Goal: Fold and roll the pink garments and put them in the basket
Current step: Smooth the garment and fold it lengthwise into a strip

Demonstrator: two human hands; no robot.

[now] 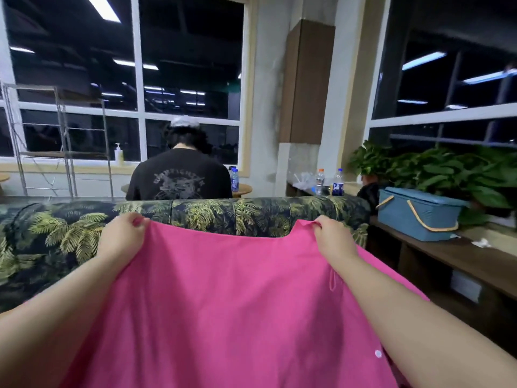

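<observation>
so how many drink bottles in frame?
4, maybe more hidden. Two blue-labelled bottles stand close together on the round table right of the seated person. An orange-capped bottle and a blue-capped bottle stand on the ledge beyond the sofa.

The grey print on the seated person's black T-shirt (179,182) is too blurred to read.

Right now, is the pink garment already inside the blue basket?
No, both hands, left and right, hold the pink garment spread out, while the blue basket sits apart on the shelf.
</observation>
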